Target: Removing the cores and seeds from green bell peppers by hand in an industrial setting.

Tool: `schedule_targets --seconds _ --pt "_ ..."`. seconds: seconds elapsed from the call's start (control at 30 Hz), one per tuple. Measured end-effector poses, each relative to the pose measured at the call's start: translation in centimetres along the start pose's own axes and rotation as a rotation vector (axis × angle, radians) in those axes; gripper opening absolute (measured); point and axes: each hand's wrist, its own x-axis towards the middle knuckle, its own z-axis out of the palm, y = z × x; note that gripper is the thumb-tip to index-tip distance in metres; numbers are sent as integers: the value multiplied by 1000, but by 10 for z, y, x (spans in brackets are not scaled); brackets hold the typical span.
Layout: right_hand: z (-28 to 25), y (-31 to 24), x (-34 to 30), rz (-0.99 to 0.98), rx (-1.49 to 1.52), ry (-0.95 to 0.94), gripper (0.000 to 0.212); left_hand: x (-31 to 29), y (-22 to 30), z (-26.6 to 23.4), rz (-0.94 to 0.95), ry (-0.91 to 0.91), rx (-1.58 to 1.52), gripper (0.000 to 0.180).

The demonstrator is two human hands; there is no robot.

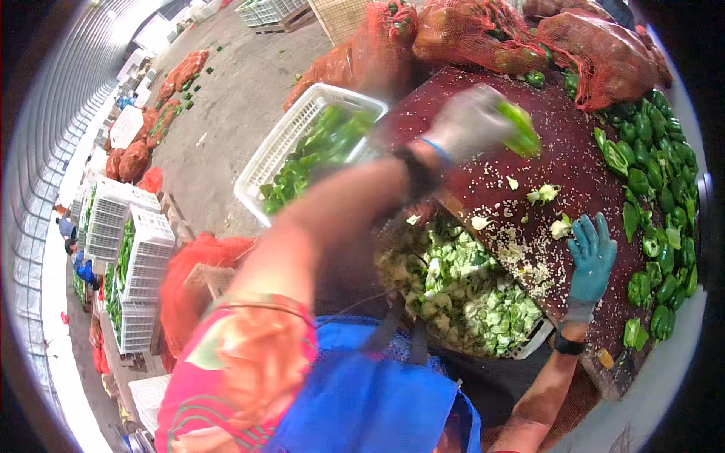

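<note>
My left hand [468, 124], in a pale glove and smeared by motion, is over the dark red tabletop [563, 113]. It grips a green pepper [521, 132], whose cut side cannot be made out. My right hand [591, 260], in a teal glove, lies on the tabletop with fingers stretched out and holds nothing. Beside its fingertips is a pale pepper core [560, 226]; another core [542, 194] lies a little farther off. White seeds are scattered around them. Below the table edge, a crate [535, 338] is heaped with cut cores and trimmings [461, 275].
A white crate [253, 170] of green peppers stands left of the table. Whole green peppers [664, 196] are piled along the right edge. Red mesh sacks [476, 41] line the far side. Stacked white crates [147, 257] and a wooden pallet [177, 219] stand at the left.
</note>
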Motion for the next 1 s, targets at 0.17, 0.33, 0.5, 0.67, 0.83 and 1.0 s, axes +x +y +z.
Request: schedule_targets --seconds 0.17,0.33,0.5,0.67,0.83,1.0 --pt "-7 1 -1 49 37 61 68 -101 15 -200 -332 545 685 33" --pt "9 6 6 -2 -85 203 61 -125 -22 -236 -160 656 1529 46" --pt "-18 18 10 47 -53 416 56 -33 -29 -32 -14 -47 654 24" --pt "-12 8 12 125 25 440 55 11 -47 142 -368 -314 877 42" --pt "-6 1 13 215 -113 382 59 28 -99 190 -329 -219 875 47" --pt "-5 12 3 372 -204 299 72 19 -84 191 -409 -172 419 40"
